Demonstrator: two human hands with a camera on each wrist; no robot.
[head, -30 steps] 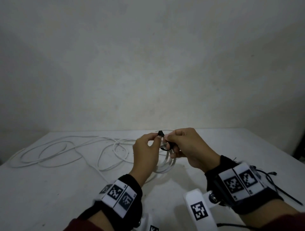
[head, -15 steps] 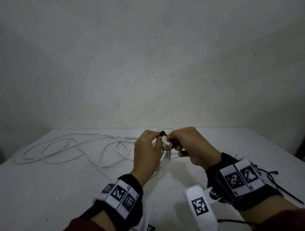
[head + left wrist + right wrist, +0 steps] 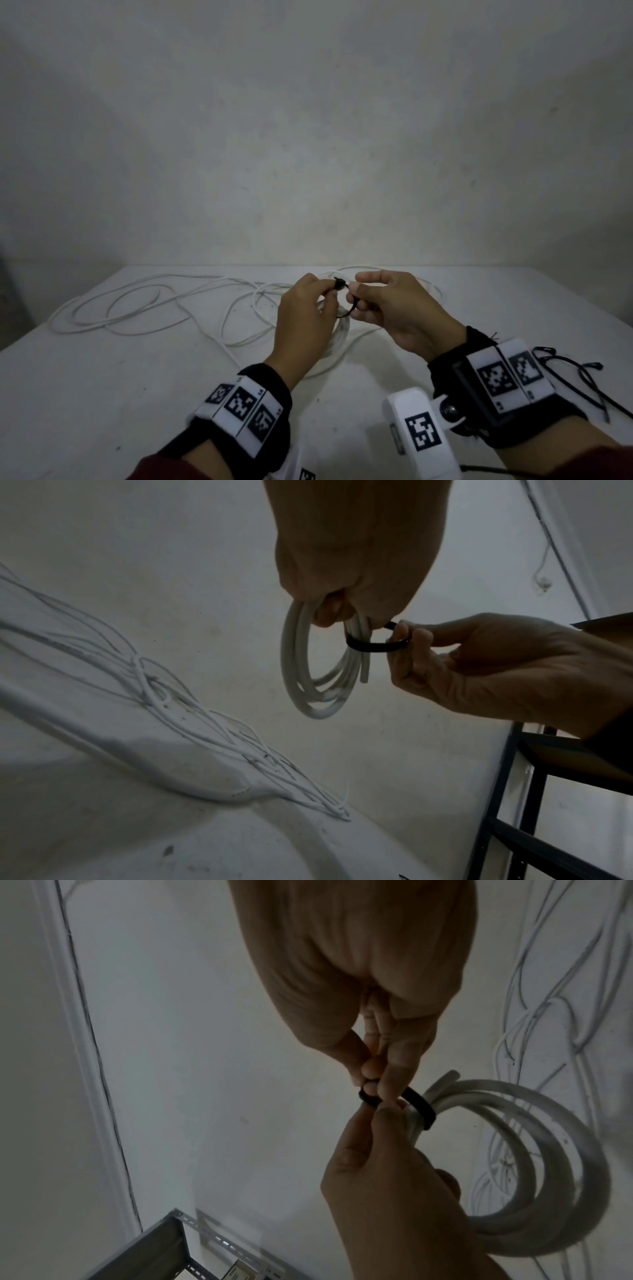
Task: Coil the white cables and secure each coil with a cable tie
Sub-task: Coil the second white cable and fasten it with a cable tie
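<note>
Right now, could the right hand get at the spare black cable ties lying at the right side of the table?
Probably yes, but not freely: the spare ties lie beside that wrist with nothing between, yet the right hand is pinching the black tie round the coil.

Both hands are raised close together, left hand point(image 3: 305, 318) and right hand point(image 3: 394, 308) with fingertips pinched, nearly touching.

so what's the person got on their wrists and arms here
Both hands are bare. The left hand has a black wrist band carrying white tags with black square code patterns. The right hand has the same kind of black band and tags, and a white block with another code marker shows beside it. Dark red sleeves show at the lower edge.
</note>
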